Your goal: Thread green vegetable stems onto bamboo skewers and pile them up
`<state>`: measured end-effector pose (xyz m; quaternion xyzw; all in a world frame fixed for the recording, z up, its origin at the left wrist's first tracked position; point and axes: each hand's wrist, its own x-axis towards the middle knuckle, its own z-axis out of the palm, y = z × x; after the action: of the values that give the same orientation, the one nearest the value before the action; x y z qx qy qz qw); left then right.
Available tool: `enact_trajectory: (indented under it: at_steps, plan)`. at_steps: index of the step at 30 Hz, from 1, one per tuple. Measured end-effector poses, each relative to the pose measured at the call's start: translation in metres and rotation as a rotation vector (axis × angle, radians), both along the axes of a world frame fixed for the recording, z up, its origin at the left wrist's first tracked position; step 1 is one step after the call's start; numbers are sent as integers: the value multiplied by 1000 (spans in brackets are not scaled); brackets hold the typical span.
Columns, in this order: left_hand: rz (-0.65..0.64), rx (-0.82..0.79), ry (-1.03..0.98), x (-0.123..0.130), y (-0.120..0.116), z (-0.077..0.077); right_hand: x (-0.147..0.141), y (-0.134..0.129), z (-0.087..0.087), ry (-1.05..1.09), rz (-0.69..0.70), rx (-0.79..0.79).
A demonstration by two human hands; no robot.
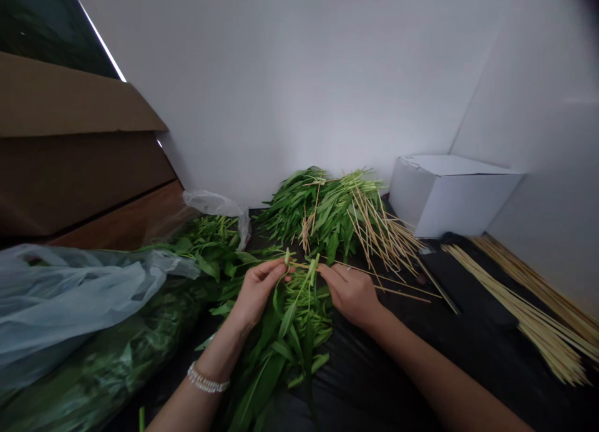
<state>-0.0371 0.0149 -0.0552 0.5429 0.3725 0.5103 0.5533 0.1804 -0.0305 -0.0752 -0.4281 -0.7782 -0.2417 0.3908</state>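
Observation:
My left hand (pixel 261 287) is closed in a pinch on a leafy green stem (pixel 287 257), its pale cut end pointing up. My right hand (pixel 350 293) is closed around a thin bamboo skewer (pixel 407 294), whose tail sticks out to the right. Between the hands the skewer meets the upper ends of more green stems (pixel 313 270), and their long leaves hang down toward me. Whether the skewer passes through the left hand's stem is hard to make out. Loose cut greens (pixel 322 323) lie below the hands on the black sheet (pixel 369 369).
Against the white wall rests a heap of greens (pixel 322 213) with bamboo skewers (pixel 374 226) in it. At right are a white box (pixel 468 201), a flat dark object (pixel 472 288) and long pale sticks (pixel 528 319). Leftward lie bagged greens (pixel 135 351) and a cardboard box (pixel 79 176).

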Motion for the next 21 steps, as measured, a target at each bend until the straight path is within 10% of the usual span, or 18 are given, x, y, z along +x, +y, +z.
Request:
enact_trajectory:
  at_steps: [21]
  plan:
    - [-2, -53, 43, 0, 1, 1, -8, -4, -4, -9, 14, 18]
